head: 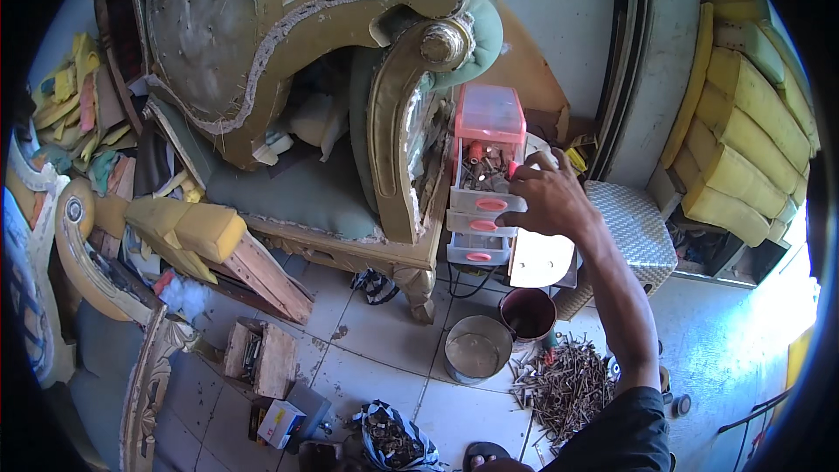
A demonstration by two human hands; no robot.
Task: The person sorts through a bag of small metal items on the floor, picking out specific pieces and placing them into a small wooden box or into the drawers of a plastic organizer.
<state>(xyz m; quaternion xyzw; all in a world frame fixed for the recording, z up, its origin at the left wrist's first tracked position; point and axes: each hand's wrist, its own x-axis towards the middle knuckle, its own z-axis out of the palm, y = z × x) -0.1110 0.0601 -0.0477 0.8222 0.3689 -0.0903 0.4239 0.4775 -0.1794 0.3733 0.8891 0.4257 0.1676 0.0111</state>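
Observation:
My right hand (550, 193) reaches over the right side of a small plastic drawer unit (488, 115) with a pink frame and clear top. Its thumb and fingers are apart, and I see nothing held between them. The fingertips are at the edge of the pulled-out upper drawer (465, 200), close to a small pink object (512, 169). Inside that drawer lie loose screws and other small hardware (482, 174). Below it, a middle drawer (464, 222) and a lower drawer (462, 252) also stick out, each with a pink oval handle. My left hand is out of view.
A stripped carved armchair (314, 203) stands left of the drawers. A metal tin (478, 351), a dark bucket (527, 314) and a heap of screws or nails (570, 387) are on the tiles. Nearby are a hardware-filled bag (393, 436), a wooden box (272, 357) and a woven stool (629, 229).

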